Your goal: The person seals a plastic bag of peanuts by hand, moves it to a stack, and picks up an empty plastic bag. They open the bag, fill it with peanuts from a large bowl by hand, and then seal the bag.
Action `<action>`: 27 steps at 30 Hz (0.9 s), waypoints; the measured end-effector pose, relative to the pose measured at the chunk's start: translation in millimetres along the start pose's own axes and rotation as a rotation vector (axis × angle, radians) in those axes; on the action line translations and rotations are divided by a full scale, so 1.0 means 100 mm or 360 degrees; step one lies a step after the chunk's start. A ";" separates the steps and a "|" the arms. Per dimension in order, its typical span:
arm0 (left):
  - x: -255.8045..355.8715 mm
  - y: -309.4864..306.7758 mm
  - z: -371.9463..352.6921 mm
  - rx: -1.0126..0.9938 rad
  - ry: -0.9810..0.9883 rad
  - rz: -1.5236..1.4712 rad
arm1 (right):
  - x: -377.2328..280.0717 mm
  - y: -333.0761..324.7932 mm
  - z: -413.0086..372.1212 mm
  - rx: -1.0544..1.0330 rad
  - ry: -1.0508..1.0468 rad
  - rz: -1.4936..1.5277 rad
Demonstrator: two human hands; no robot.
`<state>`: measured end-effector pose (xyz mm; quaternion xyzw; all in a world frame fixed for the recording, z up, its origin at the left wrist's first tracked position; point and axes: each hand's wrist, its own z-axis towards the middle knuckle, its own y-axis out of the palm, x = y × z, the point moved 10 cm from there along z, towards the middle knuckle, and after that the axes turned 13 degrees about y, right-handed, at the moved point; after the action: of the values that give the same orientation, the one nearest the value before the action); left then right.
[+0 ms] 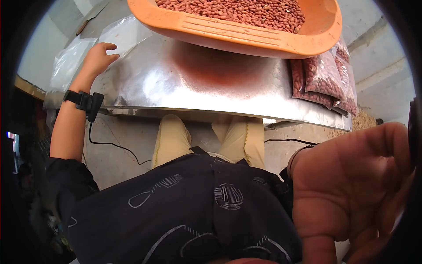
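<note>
My left hand (99, 60) reaches over the left side of the metal table, thumb and forefinger apart, with nothing seen between them. Right beside it lie clear plastic bags (72, 59), flat on the metal. My right hand (347, 189) is raised very close to the camera at the lower right, palm showing and fingers loosely spread, some of them cut off by the view's dark edge. An orange plastic scoop-shaped pan (237, 33) stands at the far side, heaped with reddish peanuts (246, 12).
Several filled, clear bags of peanuts (323, 77) are stacked at the right end of the metal table (145, 83). A thin tool with a wooden handle (81, 28) lies at the far left. Black cable (116, 144) crosses the floor beside my knees. Loose peanuts or grain (362, 119) cover the floor at right.
</note>
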<state>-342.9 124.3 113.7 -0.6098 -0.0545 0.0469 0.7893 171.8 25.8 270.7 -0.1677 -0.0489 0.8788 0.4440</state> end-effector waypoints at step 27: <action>-0.24 0.17 0.07 -0.0127 0.0176 -0.0144 | 1.16 -0.06 -0.74 0.0334 0.0650 -0.0668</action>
<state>-368.1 132.2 98.4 -0.6393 -0.0400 -0.0247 0.7675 137.7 117.0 174.0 -0.2803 0.0989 0.7162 0.6314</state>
